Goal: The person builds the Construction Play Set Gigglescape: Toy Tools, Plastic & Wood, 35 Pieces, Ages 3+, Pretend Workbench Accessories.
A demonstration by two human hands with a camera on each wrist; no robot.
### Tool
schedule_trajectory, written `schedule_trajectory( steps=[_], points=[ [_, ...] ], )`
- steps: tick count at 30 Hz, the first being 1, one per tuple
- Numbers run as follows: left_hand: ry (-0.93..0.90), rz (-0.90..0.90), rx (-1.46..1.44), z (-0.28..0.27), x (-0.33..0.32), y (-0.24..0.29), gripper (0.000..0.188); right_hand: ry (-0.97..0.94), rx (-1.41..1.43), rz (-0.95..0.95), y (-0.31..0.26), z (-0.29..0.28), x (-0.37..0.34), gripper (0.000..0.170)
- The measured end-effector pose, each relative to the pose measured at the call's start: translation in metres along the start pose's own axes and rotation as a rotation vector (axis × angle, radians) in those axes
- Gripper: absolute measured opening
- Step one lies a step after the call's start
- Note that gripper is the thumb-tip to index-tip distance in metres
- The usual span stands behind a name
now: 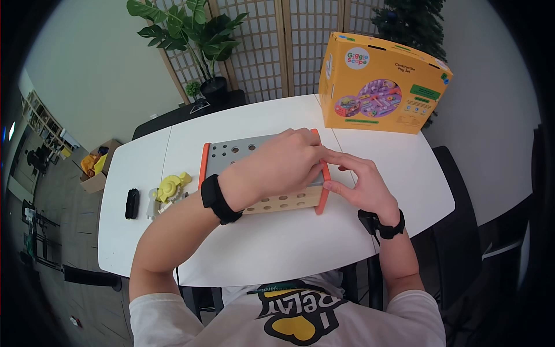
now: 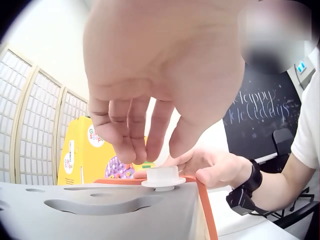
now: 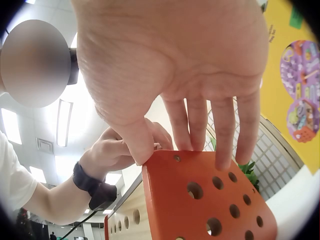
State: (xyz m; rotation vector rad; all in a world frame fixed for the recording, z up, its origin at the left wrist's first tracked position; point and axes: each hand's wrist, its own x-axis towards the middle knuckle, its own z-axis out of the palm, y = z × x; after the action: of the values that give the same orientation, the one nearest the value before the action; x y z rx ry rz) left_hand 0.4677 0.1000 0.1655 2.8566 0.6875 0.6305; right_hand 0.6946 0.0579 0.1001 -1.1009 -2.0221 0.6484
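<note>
A toy workbench with a grey, holed top and orange end panels stands on the white table. A white plastic peg with a wide collar stands upright in the grey top, beside the right-hand orange panel. My left hand hangs over that peg, its bent fingertips and thumb just above it. My right hand is at the right-hand panel, thumb against its near upper corner and fairly straight fingers along its upper edge. In the head view the left hand hides the peg.
Yellow and pale toy pieces lie left of the workbench, with a black case farther left. A big yellow box stands at the back right. Behind the table are a potted plant and a lattice screen.
</note>
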Motion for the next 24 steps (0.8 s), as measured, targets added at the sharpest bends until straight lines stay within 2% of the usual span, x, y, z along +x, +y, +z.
schedule_trajectory(
  steps=[3, 6, 9, 12, 15, 18, 21, 24],
  points=[
    [-0.216, -0.206, 0.130, -0.002, 0.001, 0.005, 0.010, 0.010, 0.004, -0.010, 0.000, 0.001, 0.000, 0.052],
    [-0.255, -0.202, 0.091, -0.008, 0.003, 0.010, 0.013, 0.010, -0.001, -0.019, 0.000, 0.001, 0.000, 0.052],
    [-0.206, 0.029, -0.113, 0.000, -0.004, -0.011, 0.017, 0.006, -0.004, -0.020, 0.001, 0.001, 0.000, 0.052],
    [-0.366, -0.013, -0.230, -0.006, 0.002, -0.011, 0.021, 0.004, -0.003, -0.016, 0.002, 0.001, 0.000, 0.052],
    [-0.159, 0.023, -0.209, -0.001, -0.002, -0.007, 0.021, 0.002, 0.001, -0.004, 0.000, 0.000, 0.000, 0.052],
    [-0.258, -0.246, 0.052, -0.016, 0.005, 0.015, 0.020, 0.014, 0.006, -0.012, 0.000, 0.002, 0.000, 0.051],
    [-0.378, -0.310, 0.121, -0.009, 0.006, 0.012, 0.017, 0.013, -0.004, -0.019, 0.000, 0.002, 0.000, 0.052],
    [-0.207, 0.004, -0.059, 0.000, -0.006, -0.007, 0.016, 0.008, -0.001, -0.014, -0.001, 0.001, 0.000, 0.052]
  ],
)
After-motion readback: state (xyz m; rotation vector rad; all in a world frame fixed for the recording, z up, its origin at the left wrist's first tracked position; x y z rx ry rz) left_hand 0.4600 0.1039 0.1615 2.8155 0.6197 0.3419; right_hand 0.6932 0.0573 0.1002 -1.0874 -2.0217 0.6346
